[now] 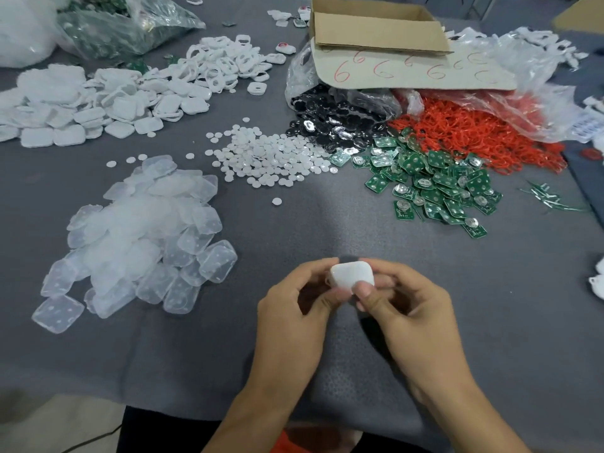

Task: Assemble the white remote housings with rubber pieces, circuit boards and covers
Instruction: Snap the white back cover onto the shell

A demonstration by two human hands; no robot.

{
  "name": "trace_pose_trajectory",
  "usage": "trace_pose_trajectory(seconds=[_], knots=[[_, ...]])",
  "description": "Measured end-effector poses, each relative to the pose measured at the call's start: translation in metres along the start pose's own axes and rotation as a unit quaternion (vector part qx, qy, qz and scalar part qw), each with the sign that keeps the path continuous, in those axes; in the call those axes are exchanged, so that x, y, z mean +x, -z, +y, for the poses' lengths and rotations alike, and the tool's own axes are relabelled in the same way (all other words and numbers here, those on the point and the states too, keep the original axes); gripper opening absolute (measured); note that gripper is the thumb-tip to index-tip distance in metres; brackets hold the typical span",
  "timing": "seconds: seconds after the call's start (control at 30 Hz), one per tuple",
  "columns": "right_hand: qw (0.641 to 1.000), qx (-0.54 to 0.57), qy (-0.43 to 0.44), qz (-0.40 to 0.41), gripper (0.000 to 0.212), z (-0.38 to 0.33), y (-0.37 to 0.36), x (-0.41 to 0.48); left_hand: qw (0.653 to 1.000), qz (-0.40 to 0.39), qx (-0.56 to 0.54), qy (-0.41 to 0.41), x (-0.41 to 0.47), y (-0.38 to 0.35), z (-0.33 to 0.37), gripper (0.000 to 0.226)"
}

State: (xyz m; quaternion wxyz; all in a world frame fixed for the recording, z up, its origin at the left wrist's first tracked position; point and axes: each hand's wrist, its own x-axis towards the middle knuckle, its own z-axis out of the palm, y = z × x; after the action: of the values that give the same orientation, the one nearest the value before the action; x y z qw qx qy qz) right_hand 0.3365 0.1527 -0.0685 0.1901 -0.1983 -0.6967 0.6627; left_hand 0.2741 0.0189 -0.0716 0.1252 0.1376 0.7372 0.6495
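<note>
Housing (351,275) between left hand (294,308), right hand (403,302)

grey table (327,223), translucent rubber pieces (143,237), white discs (268,158), green circuit boards (434,188)

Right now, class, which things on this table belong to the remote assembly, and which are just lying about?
Job: white housing, clear rubber pieces, green circuit boards, white covers.
Lying about: cardboard box, red cords.

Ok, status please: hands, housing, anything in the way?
Left hand and right hand both pinch one white remote housing. Smooth face up, over the grey table. Nothing in the way.
</note>
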Motion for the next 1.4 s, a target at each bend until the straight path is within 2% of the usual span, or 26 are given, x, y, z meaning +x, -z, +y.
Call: trace_pose_trajectory(seconds=[0.1, 0.27, 0.37, 0.53, 0.67, 0.77, 0.9, 1.03, 1.17, 1.4], knots=[[0.999, 0.034, -0.029, 0.031, 0.027, 0.001, -0.007, -0.003, 1.000, -0.008, -0.011, -0.001, -0.002, 0.000, 0.001, 0.043], [0.998, -0.048, 0.004, 0.038, 0.029, 0.003, -0.012, -0.010, 0.999, 0.043, 0.009, -0.003, -0.005, -0.005, -0.003, 0.041], [0.998, -0.044, -0.001, 0.045, 0.028, 0.005, -0.016, -0.011, 0.998, 0.053, 0.024, 0.000, -0.005, -0.005, -0.005, 0.041], [0.998, 0.005, -0.006, 0.061, 0.019, 0.005, -0.011, -0.014, 1.000, -0.010, -0.007, 0.001, -0.002, -0.001, -0.002, 0.025], [0.999, 0.010, -0.002, 0.051, 0.026, -0.001, 0.001, -0.016, 0.999, -0.002, -0.035, 0.003, -0.001, -0.006, 0.003, 0.015], [0.997, -0.002, 0.011, 0.070, 0.021, -0.006, 0.013, -0.015, 0.999, -0.020, -0.027, 0.005, 0.000, -0.023, 0.004, 0.017], [0.987, -0.077, -0.006, 0.143, 0.025, 0.002, 0.039, -0.014, 0.999, -0.032, -0.010, 0.021, 0.003, -0.066, 0.000, 0.026], [0.978, -0.114, -0.039, 0.169, 0.016, -0.001, 0.085, -0.013, 0.994, -0.109, 0.006, 0.025, 0.006, -0.115, 0.004, 0.017], [0.967, -0.153, -0.052, 0.198, 0.015, -0.007, 0.139, -0.010, 0.983, -0.180, 0.029, -0.014, 0.014, -0.168, 0.014, 0.017], [0.915, -0.240, -0.060, 0.320, 0.013, 0.012, 0.203, -0.002, 0.959, -0.268, 0.075, -0.061, 0.029, -0.251, 0.025, 0.013]])
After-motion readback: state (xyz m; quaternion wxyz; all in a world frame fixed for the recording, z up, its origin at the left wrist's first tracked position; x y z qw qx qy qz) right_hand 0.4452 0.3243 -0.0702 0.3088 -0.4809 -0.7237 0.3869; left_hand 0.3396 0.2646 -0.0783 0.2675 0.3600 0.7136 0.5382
